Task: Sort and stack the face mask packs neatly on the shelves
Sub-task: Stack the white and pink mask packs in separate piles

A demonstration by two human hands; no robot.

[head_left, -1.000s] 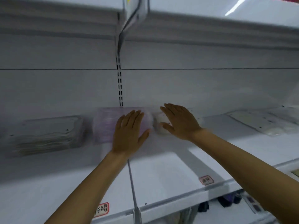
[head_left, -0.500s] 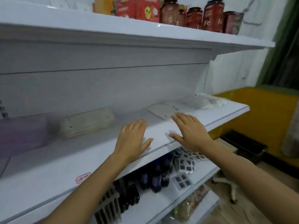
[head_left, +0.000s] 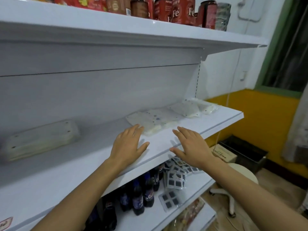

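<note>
1. Nearest, under the white middle shelf [head_left: 166,147], stand dark cola bottles [head_left: 141,197] and clear packs with black squares [head_left: 176,177].
2. Both hands hover flat over the front of this shelf. The left hand [head_left: 128,144] and the right hand [head_left: 188,145] have straight, spread fingers and hold nothing.
3. Just past the left hand's fingertips lie the loose see-through face mask packs [head_left: 150,122]. They spread in a long messy row that runs away to the right, toward the shelf's far end.
4. The left hand is nearer and almost touches the first pack. I think it will reach them first.
5. Far left on the shelf sits a neat stack of pale mask packs [head_left: 43,137].
6. Half a second ago both hands were farther from the loose packs, so they have moved closer.
</note>
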